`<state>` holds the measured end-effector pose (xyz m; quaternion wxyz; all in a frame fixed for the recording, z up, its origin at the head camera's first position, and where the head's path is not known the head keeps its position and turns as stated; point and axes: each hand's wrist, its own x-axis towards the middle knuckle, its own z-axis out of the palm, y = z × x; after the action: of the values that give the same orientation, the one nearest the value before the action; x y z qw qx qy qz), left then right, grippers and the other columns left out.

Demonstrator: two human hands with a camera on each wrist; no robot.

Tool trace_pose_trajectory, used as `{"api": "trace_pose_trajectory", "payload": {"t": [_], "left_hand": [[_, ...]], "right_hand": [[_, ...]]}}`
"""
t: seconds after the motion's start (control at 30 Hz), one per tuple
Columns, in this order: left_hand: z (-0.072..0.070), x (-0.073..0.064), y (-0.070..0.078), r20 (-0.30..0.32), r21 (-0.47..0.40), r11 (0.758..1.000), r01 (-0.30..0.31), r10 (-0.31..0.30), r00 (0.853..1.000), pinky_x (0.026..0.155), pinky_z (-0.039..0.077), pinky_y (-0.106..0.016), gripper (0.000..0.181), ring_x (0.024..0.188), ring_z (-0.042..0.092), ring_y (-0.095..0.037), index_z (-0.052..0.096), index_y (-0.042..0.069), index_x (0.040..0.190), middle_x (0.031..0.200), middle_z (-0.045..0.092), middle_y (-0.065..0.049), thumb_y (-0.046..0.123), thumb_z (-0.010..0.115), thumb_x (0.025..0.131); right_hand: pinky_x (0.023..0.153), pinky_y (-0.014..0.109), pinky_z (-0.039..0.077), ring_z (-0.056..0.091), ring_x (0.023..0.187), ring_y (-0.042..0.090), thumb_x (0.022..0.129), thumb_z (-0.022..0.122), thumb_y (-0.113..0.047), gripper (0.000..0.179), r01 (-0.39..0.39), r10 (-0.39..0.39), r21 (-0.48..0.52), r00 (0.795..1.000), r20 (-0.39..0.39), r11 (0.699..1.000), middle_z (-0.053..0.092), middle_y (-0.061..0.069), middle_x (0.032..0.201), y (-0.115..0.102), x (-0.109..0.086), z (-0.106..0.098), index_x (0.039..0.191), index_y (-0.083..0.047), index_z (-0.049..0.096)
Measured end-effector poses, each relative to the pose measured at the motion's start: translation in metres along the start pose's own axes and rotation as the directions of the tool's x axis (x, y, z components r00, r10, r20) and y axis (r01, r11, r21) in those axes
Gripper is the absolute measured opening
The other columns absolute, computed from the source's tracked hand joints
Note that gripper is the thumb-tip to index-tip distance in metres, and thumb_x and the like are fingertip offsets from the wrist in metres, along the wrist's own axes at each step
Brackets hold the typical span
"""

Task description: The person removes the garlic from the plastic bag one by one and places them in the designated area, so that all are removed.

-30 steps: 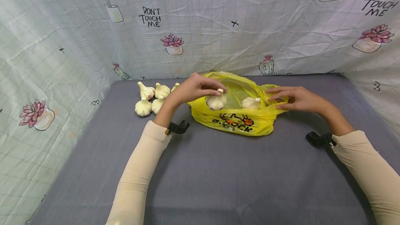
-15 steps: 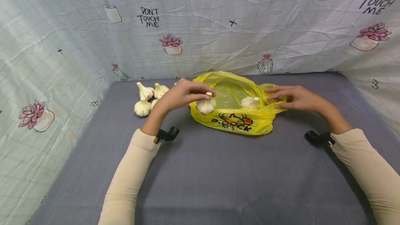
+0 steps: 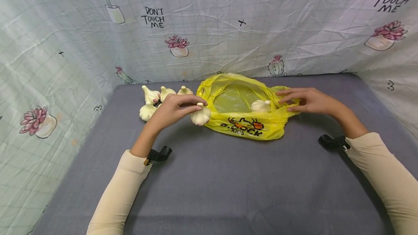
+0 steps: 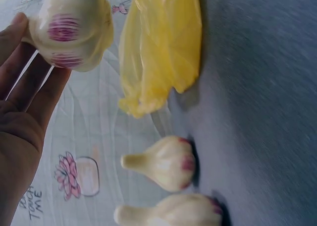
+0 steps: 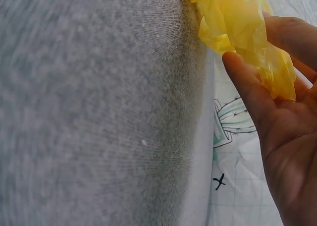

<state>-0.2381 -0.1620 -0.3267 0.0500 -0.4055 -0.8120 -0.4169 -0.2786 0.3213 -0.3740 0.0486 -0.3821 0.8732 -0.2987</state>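
Observation:
Left of the bag's mouth, my left hand (image 3: 171,111) pinches a garlic bulb (image 3: 200,116) by its stem, above the table. Its cream skin with purple streaks shows close up in the left wrist view, with the fingers behind the bulb (image 4: 74,30). A yellow plastic bag (image 3: 274,130) lies with its mouth spread wide, and another garlic bulb (image 3: 260,106) sits inside at the right. My right hand (image 3: 311,101) holds the bag's right edge. In the right wrist view, crumpled yellow plastic (image 5: 233,18) lies between thumb and fingers.
Several garlic bulbs (image 3: 151,95) stand grouped at the back left, partly hidden by my left hand. A grey cloth (image 3: 209,177) covers the table. A printed sheet (image 3: 215,21) hangs behind and along both sides.
My left hand has carried the garlic bulb left and toward me, from over the bag's mouth to beside its left edge. My right hand stays at the bag's edge.

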Motion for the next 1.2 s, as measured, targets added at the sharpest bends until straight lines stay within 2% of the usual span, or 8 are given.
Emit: {"api": "trace_pose_trajectory", "payload": {"t": [0.1, 0.2, 0.33, 0.47, 0.63, 0.8, 0.93, 1.2], "left_hand": [[-0.003, -0.009, -0.002, -0.03, -0.041, 0.999, 0.034, -0.035, 0.999, 0.083, 0.058, -0.027, 0.023, 0.098, 0.072, -0.013, 0.078, 0.012, 0.115, 0.108, 0.076, 0.0, 0.006, 0.073, 0.093], [-0.006, -0.015, -0.003, -0.067, -0.046, 0.997, 0.065, -0.067, 0.995, 0.085, 0.058, -0.026, 0.025, 0.099, 0.072, -0.013, 0.077, 0.011, 0.117, 0.109, 0.076, -0.002, 0.005, 0.073, 0.093], [-0.01, -0.02, -0.005, -0.117, -0.006, 0.995, 0.097, -0.097, 0.988, 0.084, 0.057, -0.023, 0.024, 0.099, 0.072, -0.011, 0.077, 0.01, 0.116, 0.11, 0.076, -0.002, 0.007, 0.074, 0.093], [-0.014, -0.026, -0.01, -0.148, 0.038, 0.993, 0.116, -0.109, 0.983, 0.077, 0.053, -0.018, 0.023, 0.094, 0.07, -0.007, 0.078, 0.009, 0.115, 0.108, 0.077, -0.002, 0.009, 0.075, 0.092], [-0.021, -0.033, -0.018, -0.15, 0.055, 0.991, 0.121, -0.112, 0.982, 0.072, 0.049, -0.018, 0.023, 0.09, 0.066, -0.006, 0.078, 0.01, 0.116, 0.109, 0.076, 0.001, 0.008, 0.073, 0.094], [-0.026, -0.038, -0.026, -0.149, 0.028, 0.989, 0.146, -0.14, 0.979, 0.081, 0.051, -0.017, 0.025, 0.101, 0.067, -0.007, 0.076, 0.009, 0.119, 0.112, 0.076, -0.001, 0.005, 0.071, 0.095], [-0.028, -0.042, -0.032, -0.156, 0.015, 0.985, 0.169, -0.165, 0.974, 0.087, 0.052, -0.016, 0.027, 0.109, 0.066, -0.005, 0.076, 0.006, 0.121, 0.115, 0.076, -0.004, 0.002, 0.071, 0.094], [-0.031, -0.044, -0.036, -0.149, 0.039, 0.982, 0.186, -0.178, 0.973, 0.087, 0.051, -0.017, 0.026, 0.112, 0.066, -0.006, 0.078, 0.013, 0.119, 0.114, 0.076, 0.0, 0.007, 0.072, 0.094]], "right_hand": [[0.067, 0.023, 0.053, 0.061, 0.095, 0.002, 0.094, 0.074, -0.009, 0.033, 0.0, 0.0, 0.008, 1.0, 0.004, 1.0, 0.055, 0.013, 0.148, -0.001, 0.001, 0.001, 0.127, -0.015, 0.073], [0.066, 0.023, 0.052, 0.061, 0.089, 0.003, 0.094, 0.074, -0.009, 0.034, 0.003, -0.003, 0.003, 1.0, 0.002, 1.0, 0.055, 0.014, 0.147, -0.002, 0.002, 0.001, 0.127, -0.014, 0.073], [0.066, 0.023, 0.051, 0.06, 0.088, 0.003, 0.094, 0.074, -0.009, 0.034, 0.001, -0.001, -0.01, 1.0, -0.005, 1.0, 0.055, 0.014, 0.147, -0.003, 0.002, 0.0, 0.127, -0.014, 0.073], [0.067, 0.023, 0.052, 0.06, 0.09, 0.003, 0.094, 0.074, -0.009, 0.034, 0.005, -0.005, -0.006, 1.0, 0.0, 1.0, 0.055, 0.015, 0.147, -0.003, 0.003, 0.0, 0.127, -0.013, 0.073], [0.066, 0.023, 0.052, 0.06, 0.089, 0.003, 0.094, 0.074, -0.008, 0.034, 0.022, -0.022, 0.002, 1.0, 0.007, 1.0, 0.055, 0.018, 0.146, -0.002, 0.003, 0.001, 0.127, -0.013, 0.072], [0.065, 0.023, 0.051, 0.058, 0.081, 0.004, 0.093, 0.074, -0.007, 0.034, 0.037, -0.037, -0.006, 0.999, 0.002, 0.999, 0.055, 0.017, 0.146, 0.0, 0.002, 0.002, 0.127, -0.013, 0.072], [0.065, 0.023, 0.051, 0.059, 0.082, 0.004, 0.093, 0.074, -0.007, 0.034, 0.035, -0.035, -0.006, 0.999, -0.001, 0.999, 0.055, 0.016, 0.146, 0.0, 0.003, 0.002, 0.127, -0.014, 0.073], [0.064, 0.023, 0.05, 0.058, 0.077, 0.004, 0.094, 0.074, -0.007, 0.034, 0.047, -0.047, -0.005, 0.999, 0.005, 0.999, 0.055, 0.016, 0.146, 0.0, 0.003, 0.002, 0.128, -0.013, 0.072]]}}
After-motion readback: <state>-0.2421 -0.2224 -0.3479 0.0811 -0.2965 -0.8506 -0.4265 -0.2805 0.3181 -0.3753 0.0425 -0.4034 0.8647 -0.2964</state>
